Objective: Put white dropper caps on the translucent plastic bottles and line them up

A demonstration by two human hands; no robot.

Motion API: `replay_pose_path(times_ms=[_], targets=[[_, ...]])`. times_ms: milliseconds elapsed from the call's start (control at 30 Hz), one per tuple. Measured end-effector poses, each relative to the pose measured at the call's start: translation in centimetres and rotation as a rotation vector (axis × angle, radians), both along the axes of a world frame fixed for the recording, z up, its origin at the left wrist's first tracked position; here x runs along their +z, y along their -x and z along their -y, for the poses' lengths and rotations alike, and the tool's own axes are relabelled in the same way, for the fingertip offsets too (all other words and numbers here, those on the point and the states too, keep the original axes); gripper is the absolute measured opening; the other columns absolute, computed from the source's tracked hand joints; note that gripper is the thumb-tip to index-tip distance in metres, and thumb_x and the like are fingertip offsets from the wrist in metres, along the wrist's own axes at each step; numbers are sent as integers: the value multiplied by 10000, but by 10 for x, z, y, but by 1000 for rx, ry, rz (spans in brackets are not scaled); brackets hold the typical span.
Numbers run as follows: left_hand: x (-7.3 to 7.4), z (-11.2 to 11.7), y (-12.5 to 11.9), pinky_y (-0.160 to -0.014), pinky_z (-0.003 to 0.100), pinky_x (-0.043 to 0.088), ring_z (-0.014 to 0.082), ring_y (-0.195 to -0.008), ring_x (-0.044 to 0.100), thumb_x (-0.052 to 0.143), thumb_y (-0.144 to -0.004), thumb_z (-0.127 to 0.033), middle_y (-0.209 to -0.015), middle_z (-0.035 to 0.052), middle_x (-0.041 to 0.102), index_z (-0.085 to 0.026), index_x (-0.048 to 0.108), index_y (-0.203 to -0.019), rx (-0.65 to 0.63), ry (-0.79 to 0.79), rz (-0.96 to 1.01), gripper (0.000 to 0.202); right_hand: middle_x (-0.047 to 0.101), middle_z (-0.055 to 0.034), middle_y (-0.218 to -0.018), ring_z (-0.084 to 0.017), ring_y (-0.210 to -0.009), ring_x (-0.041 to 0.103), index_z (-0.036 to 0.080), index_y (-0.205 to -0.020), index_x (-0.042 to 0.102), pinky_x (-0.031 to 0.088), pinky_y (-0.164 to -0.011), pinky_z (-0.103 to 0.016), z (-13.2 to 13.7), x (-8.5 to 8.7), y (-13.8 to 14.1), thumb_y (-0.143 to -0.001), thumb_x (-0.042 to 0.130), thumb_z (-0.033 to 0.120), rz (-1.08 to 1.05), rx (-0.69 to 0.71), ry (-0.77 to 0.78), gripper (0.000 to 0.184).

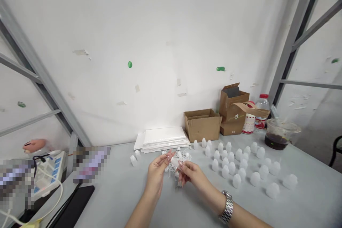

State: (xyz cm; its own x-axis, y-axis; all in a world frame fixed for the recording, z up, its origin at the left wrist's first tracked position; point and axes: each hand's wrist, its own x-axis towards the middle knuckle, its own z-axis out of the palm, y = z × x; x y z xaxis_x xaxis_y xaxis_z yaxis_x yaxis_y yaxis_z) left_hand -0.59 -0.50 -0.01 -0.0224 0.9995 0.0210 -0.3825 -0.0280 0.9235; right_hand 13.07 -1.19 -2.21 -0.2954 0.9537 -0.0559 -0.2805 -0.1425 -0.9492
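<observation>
Frosted white plastic cap [175, 162] held over the bench [114, 194], about mid-frame, pinched between both hands just above a tangle of white cords [179, 168]. Left hand [156, 176] and right hand [191, 175] are close together, fingers [167, 157] clamped on the cap from either side; exact finger placement partly hidden by the hands themselves. Metal link wristwatch [227, 206] on right wrist.

Rows of similar domed frosted caps [237, 162] stand upright on the bench to the right of the hands, a couple more [134, 158] to the left. Behind the hands, a stack of white sheets [162, 139] lies against the wall, next to an open cardboard box [202, 125]. Second cardboard box [233, 112] just beside it, flaps up, with a plastic bottle with a red cap [262, 110] behind and a clear plastic cup of dark liquid [278, 135] at the right end. Far left: white power strip [50, 171] with cables, black tablet or phone [77, 205] lying on the bench edge, pink object [34, 145] beyond, too unclear to tell. Two patches blurred out.
</observation>
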Motion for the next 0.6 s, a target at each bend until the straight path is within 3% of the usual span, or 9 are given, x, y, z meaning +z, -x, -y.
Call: replay_pose_path(times_ms=[100,233,333,600], targets=[[3,2,1,-956,346,346,248,-1108,518,699,-617,-288,-954,118,697,-145,681,-730,-11,-39,-44,184,560,-1,-482,-94,-416,497,131,-640,551,368,-470,-232,3,0,0,-696,517,613,-55,89,94,486],[4,2,1,-907,372,386,259,-973,600,707,-599,-313,-898,117,709,-142,683,-737,43,-13,-90,221,605,-1,-600,-106,-460,517,152,-722,551,385,-499,-248,2,2,2,-602,620,607,36,-29,-16,475],[3,2,0,-879,360,403,254,-931,615,711,-591,-313,-888,116,710,-139,683,-727,54,-3,-79,223,583,18,-559,-107,-469,502,163,-671,539,375,-507,-246,0,3,2,-559,687,554,95,-65,-74,433],[9,5,0,-912,343,377,258,-1018,569,720,-580,-278,-771,87,712,-156,677,-659,-17,-73,-53,152,531,9,-474,-71,-387,419,115,-646,590,285,-461,-225,6,1,-3,-704,590,494,-209,194,172,383]])
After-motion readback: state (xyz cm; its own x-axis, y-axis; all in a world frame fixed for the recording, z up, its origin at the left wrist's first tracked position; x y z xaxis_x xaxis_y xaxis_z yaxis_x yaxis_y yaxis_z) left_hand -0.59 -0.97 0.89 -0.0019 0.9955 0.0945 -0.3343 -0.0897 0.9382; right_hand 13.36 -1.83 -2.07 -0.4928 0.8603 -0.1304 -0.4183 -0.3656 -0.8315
